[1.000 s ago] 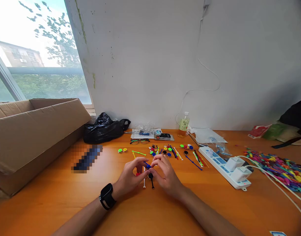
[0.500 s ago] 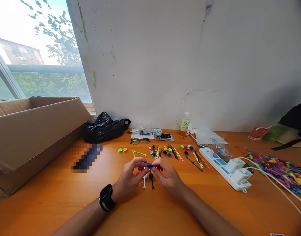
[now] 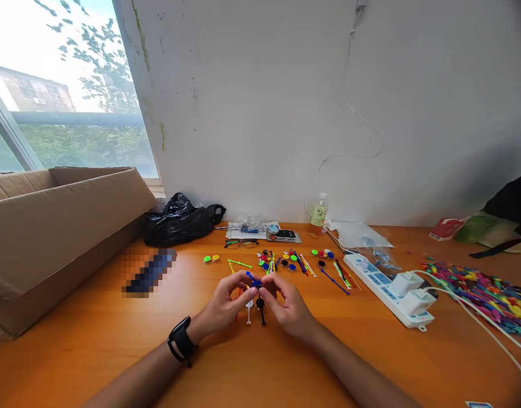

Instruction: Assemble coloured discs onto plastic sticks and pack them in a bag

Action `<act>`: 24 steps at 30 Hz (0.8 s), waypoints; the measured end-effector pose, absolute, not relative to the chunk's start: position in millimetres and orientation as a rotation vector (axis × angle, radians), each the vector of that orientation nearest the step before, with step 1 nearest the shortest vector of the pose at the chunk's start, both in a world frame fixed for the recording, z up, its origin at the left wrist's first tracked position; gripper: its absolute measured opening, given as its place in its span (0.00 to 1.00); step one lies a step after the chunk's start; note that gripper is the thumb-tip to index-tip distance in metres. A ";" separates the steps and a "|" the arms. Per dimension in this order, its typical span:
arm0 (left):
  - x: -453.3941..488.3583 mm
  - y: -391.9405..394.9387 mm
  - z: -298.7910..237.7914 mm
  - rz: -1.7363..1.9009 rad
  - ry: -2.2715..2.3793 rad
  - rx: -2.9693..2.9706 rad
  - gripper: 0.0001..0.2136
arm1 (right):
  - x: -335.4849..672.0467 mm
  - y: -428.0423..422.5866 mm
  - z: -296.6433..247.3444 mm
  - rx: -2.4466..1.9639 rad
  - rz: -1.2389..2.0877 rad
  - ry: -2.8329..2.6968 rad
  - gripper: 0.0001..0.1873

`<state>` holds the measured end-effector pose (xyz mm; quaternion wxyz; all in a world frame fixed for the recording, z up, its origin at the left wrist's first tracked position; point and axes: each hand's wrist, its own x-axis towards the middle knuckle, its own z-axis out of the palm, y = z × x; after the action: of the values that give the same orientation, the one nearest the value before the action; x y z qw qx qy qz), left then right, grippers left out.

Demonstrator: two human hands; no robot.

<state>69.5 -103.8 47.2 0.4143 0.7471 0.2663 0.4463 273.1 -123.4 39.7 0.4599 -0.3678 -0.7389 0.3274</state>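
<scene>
A blue plastic arrow spinner [image 3: 255, 283] with a round hub is pinched between my two hands, its arrow tip pointing up and left. My left hand [image 3: 229, 299] grips it from the left with thumb and fingers. From the right, the thumb and fingers of my right hand [image 3: 286, 301] close on it as well; the fingertips partly hide the hub. Just under my hands lie a white spinner [image 3: 249, 313] and a black spinner [image 3: 261, 309] on the table. A red piece [image 3: 238, 300] is mostly hidden behind my left fingers.
Beyond my hands lie loose colourful arrows [image 3: 303, 263] and round discs [image 3: 286, 256]. A white power strip [image 3: 388, 292] with chargers stands at right, near a colourful heap [image 3: 481, 294]. At left are a cardboard box [image 3: 68, 238] and a black bag [image 3: 181, 221]. Glasses [image 3: 241, 243] and a bottle [image 3: 318, 215] sit behind.
The blue spinner has turned in my fingers, so its arrow tip now shows above my left hand. Both hands stay in nearly the same place.
</scene>
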 end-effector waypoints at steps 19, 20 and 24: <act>31.0 -56.8 35.5 0.833 1.469 1.836 0.11 | 288.3 -99.2 11.2 -1.113 0.780 -1.870 0.16; 30.0 -56.9 35.2 0.733 1.475 1.831 0.12 | 288.0 -99.2 9.5 -1.124 0.780 -1.885 0.16; 27.1 -60.1 38.7 0.507 1.449 1.786 0.11 | 287.8 -100.1 9.0 -1.133 0.774 -1.911 0.15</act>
<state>27.1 -60.1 38.7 0.3831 0.7006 0.5683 0.1987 287.8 -100.1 9.0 0.3845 -0.4447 -0.7498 0.3038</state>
